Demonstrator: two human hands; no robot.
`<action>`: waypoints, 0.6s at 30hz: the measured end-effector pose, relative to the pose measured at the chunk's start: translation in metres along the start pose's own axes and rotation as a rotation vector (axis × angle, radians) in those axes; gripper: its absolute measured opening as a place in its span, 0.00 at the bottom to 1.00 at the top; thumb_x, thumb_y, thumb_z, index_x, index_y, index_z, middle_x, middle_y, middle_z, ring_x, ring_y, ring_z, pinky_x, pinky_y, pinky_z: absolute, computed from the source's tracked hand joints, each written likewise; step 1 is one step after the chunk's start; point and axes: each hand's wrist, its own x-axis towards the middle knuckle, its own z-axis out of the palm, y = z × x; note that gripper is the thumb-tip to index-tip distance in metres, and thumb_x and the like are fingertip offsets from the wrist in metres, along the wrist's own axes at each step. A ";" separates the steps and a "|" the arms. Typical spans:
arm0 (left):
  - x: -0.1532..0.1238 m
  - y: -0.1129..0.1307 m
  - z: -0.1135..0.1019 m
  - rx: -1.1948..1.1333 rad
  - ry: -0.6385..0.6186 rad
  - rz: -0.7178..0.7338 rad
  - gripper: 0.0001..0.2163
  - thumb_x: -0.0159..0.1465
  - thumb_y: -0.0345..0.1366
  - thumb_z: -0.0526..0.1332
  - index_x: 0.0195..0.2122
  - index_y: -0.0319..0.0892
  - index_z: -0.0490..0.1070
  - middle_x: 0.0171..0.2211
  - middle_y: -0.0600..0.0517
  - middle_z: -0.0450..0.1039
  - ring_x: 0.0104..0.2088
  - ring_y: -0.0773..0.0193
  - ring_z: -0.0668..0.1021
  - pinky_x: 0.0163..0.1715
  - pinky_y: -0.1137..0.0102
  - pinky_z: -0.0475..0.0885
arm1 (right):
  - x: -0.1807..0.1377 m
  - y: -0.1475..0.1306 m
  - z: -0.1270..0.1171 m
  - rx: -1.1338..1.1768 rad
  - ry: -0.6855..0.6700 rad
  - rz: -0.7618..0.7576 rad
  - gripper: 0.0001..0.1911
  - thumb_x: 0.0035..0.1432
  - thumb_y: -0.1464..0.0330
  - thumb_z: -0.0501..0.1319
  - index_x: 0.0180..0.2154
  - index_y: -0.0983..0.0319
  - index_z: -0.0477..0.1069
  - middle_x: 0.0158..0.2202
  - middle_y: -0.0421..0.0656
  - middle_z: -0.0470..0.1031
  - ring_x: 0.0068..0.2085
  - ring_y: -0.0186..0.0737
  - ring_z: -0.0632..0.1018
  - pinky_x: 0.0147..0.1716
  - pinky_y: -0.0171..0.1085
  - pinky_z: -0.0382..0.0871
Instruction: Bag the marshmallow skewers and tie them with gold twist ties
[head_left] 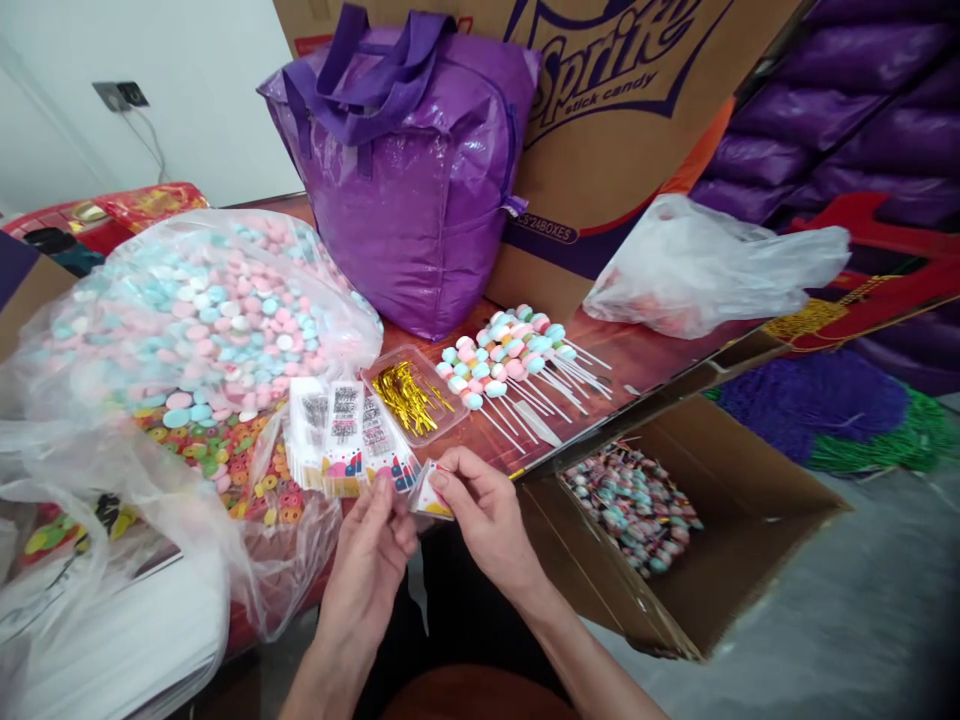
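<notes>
Between the thumb and fingers of my right hand (484, 515) is a small clear bag (430, 494) with a colourful printed edge. My left hand (371, 540) has its fingers curled and closed at the bag's left side; its exact grip is partly hidden. Just beyond lies a fanned stack of similar printed bags (341, 430). Beside the stack, a clear plastic tray (450, 412) holds gold twist ties (409, 398). To the right, candy sticks (510, 350) with pink, blue and white candies lie in a group, their white sticks pointing toward me.
Large clear bags of loose pastel candies (240, 300) and ring-shaped candies (262, 480) cover the left side. A purple bag (420, 200) stands behind. A white plastic bag (697, 265) lies at right. Below the table edge, an open carton (750, 540) contains finished-looking candy sticks (634, 505).
</notes>
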 end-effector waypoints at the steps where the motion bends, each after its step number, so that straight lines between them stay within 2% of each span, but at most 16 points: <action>1: -0.005 -0.005 -0.002 0.041 -0.044 -0.023 0.16 0.55 0.43 0.74 0.29 0.38 0.71 0.23 0.57 0.68 0.18 0.77 0.64 0.18 0.79 0.60 | 0.001 -0.001 -0.003 -0.010 0.000 -0.008 0.12 0.64 0.64 0.60 0.29 0.61 0.66 0.26 0.36 0.64 0.27 0.32 0.64 0.28 0.32 0.60; 4: -0.015 -0.018 -0.005 0.179 -0.119 -0.008 0.22 0.58 0.52 0.69 0.22 0.38 0.67 0.19 0.56 0.63 0.17 0.76 0.60 0.18 0.78 0.56 | 0.005 -0.003 -0.009 -0.022 -0.007 -0.018 0.12 0.64 0.63 0.60 0.29 0.61 0.65 0.26 0.36 0.64 0.27 0.32 0.64 0.28 0.32 0.60; 7: -0.014 -0.021 -0.001 0.174 -0.170 -0.084 0.23 0.59 0.56 0.65 0.28 0.36 0.75 0.24 0.50 0.71 0.21 0.72 0.67 0.21 0.76 0.62 | 0.005 -0.007 -0.009 -0.040 -0.036 -0.014 0.13 0.64 0.63 0.59 0.28 0.61 0.65 0.24 0.35 0.63 0.26 0.32 0.63 0.26 0.32 0.59; 9: -0.007 -0.019 0.004 0.024 -0.172 -0.205 0.21 0.57 0.52 0.69 0.36 0.36 0.78 0.29 0.48 0.74 0.24 0.71 0.69 0.24 0.76 0.66 | 0.004 -0.011 -0.008 -0.067 -0.061 -0.012 0.13 0.64 0.63 0.58 0.28 0.60 0.65 0.25 0.36 0.62 0.26 0.32 0.64 0.26 0.32 0.60; 12: 0.003 -0.011 0.011 -0.194 -0.093 -0.288 0.17 0.50 0.38 0.77 0.39 0.39 0.78 0.33 0.51 0.76 0.26 0.71 0.73 0.26 0.76 0.69 | 0.002 -0.018 -0.012 -0.128 -0.096 -0.009 0.13 0.64 0.64 0.58 0.27 0.61 0.65 0.26 0.37 0.63 0.28 0.33 0.65 0.28 0.33 0.61; 15: 0.011 -0.008 0.014 -0.190 -0.007 -0.185 0.15 0.46 0.30 0.78 0.34 0.40 0.77 0.31 0.53 0.77 0.25 0.72 0.73 0.24 0.76 0.69 | 0.002 -0.016 -0.020 -0.147 -0.110 0.027 0.14 0.63 0.62 0.60 0.27 0.61 0.67 0.25 0.37 0.64 0.28 0.33 0.65 0.28 0.33 0.61; 18: 0.017 -0.012 0.014 -0.113 0.051 0.051 0.15 0.41 0.29 0.79 0.24 0.38 0.74 0.24 0.56 0.72 0.21 0.75 0.68 0.23 0.77 0.67 | 0.001 -0.004 -0.022 -0.030 -0.003 0.090 0.16 0.61 0.59 0.63 0.26 0.62 0.68 0.24 0.36 0.64 0.27 0.33 0.63 0.27 0.32 0.59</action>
